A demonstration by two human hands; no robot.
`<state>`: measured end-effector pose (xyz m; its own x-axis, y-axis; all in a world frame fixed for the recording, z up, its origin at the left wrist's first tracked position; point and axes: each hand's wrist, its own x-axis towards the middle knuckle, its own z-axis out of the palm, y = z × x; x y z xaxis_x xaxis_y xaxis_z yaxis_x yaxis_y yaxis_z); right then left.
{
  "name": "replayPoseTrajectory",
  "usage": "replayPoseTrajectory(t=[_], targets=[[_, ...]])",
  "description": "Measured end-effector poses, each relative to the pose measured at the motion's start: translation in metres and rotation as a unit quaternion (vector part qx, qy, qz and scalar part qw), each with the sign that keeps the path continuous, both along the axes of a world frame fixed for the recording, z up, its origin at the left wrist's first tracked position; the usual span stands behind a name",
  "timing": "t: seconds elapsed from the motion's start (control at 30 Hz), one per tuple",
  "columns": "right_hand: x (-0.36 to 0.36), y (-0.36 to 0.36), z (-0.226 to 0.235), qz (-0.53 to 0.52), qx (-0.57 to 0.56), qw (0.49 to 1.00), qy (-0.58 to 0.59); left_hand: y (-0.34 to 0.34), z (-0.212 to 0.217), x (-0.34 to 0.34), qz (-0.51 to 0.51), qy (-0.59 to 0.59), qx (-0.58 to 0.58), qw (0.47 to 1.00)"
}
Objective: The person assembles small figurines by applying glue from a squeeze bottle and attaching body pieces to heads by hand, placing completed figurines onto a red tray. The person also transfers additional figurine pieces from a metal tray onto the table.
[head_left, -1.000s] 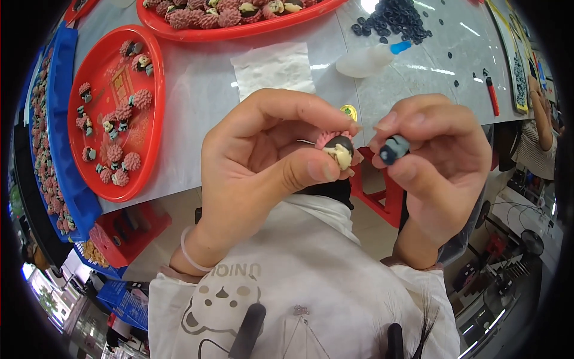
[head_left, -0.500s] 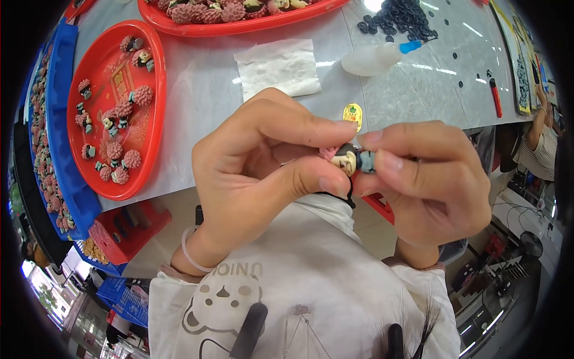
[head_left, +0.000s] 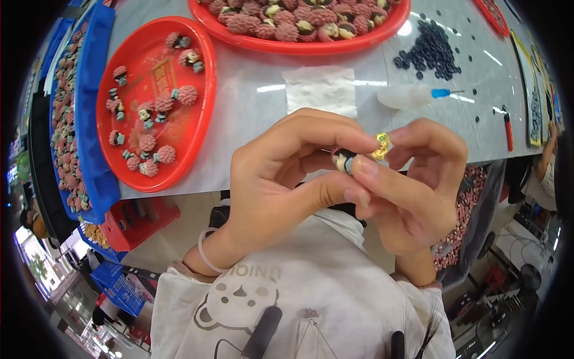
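Observation:
A tiny figurine [head_left: 342,160] with a pale face, dark hair and a blue-grey body is held between my two hands above the table's near edge. My left hand [head_left: 287,173] pinches its head end between thumb and fingers, which hide most of the pink part. My right hand [head_left: 415,188] has its thumb and fingers closed at the blue-grey end, partly covering it. Just beyond the fingertips shows a small shiny gold oval piece [head_left: 381,145], apparently on the table.
Left stands a red oval tray [head_left: 206,113] with several pink-topped figurines, beside a blue crate [head_left: 98,149] full of them. Another red tray [head_left: 287,48] is heaped at the back. A white tissue [head_left: 320,90], a blue-tipped squeeze bottle [head_left: 406,96] and small black rings [head_left: 430,51] lie beyond my hands.
The view has shifted, so the table things sit lower and further right in the picture. The figurine has turned between my fingers, and less of its face and body shows.

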<state>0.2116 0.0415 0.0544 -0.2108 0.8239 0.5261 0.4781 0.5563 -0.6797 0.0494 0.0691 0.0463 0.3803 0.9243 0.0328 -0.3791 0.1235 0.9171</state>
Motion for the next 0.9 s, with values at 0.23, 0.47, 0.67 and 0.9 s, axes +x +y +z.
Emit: replayPoseTrajectory(t=[0.23,0.47,0.67,0.9], targets=[[0.011,-0.003,-0.004,-0.068,-0.062,0.991,0.1,0.008,0.005,-0.026,0.081,0.087,0.186,0.975],[0.043,-0.017,-0.001,-0.165,-0.055,0.983,0.056,0.026,0.035,-0.104,0.192,0.374,0.188,0.888],[0.061,-0.025,0.01,-0.206,-0.108,0.972,0.017,0.027,0.04,-0.119,0.168,0.692,0.261,0.651],[0.169,-0.039,0.027,-0.323,-0.002,0.945,-0.058,0.037,0.012,-0.131,0.121,0.769,0.198,0.595]])
